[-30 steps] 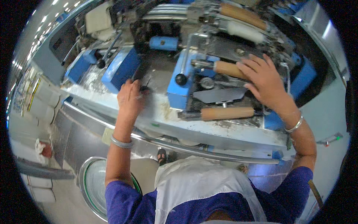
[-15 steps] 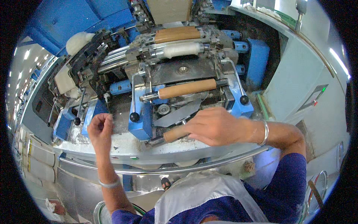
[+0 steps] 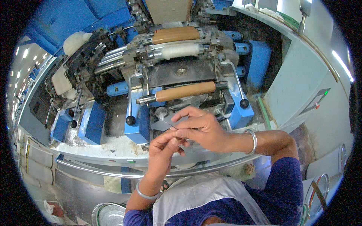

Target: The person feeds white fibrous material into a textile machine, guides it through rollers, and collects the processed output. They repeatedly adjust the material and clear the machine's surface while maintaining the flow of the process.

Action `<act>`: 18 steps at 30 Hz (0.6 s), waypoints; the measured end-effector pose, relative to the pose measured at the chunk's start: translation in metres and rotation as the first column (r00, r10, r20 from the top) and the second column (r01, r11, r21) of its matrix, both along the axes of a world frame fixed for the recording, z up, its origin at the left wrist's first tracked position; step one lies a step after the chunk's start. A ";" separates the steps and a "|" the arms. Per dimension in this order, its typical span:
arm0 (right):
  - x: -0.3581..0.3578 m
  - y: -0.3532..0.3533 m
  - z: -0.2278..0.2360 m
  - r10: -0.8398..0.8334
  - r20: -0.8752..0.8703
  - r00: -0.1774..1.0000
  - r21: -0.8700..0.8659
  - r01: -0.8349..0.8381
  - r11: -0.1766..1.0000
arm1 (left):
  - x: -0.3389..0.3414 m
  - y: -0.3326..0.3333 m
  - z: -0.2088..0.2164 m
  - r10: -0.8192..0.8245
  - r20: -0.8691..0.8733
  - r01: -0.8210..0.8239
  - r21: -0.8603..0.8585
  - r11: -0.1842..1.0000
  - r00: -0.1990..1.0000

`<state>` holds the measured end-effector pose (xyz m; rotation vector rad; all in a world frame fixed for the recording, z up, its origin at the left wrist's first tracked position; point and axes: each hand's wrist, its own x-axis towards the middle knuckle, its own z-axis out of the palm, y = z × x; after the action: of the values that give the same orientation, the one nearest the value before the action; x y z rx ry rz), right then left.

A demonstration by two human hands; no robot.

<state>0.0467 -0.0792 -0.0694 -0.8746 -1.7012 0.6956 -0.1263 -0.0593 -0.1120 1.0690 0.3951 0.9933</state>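
Note:
My two hands meet over the front of a textile machine. My right hand [image 3: 205, 132] pinches a thin dark rod [image 3: 169, 125], its upper end reaching toward a pale, fuzzy-looking round spot [image 3: 161, 112]. Fingers of my left hand [image 3: 165, 147] are closed in a pinch just below the right fingertips; what they hold, if anything, is hidden. Behind the hands a brown-covered roller [image 3: 185, 92] lies across two blue blocks. A loose roller's metal end [image 3: 145, 147] shows left of my left hand, the rest covered by the hands. A grey plate [image 3: 160, 125] lies partly behind them.
Black-knobbed levers stand left [image 3: 130, 120] and right [image 3: 244, 103] of the roller. Farther back are a roller wrapped in white fibre [image 3: 181, 51] and a brown roller [image 3: 176, 35]. A metal rail [image 3: 105, 173] runs along the front. A light grey cabinet [image 3: 294, 79] stands at the right.
My left hand has come right and down to meet the right hand. My right hand has let go of the loose short brown roller and now pinches the thin rod. The view has shifted slightly.

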 end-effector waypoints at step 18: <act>0.115 0.123 0.101 -0.022 0.561 0.827 -0.204 0.163 0.965 | -0.092 -0.010 -0.120 0.812 -0.485 0.105 0.872 0.479 0.324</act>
<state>0.1620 0.0440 0.0315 -1.4341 -2.0921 0.6258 -0.2179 -0.0691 -0.2319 2.5229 1.2856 0.9682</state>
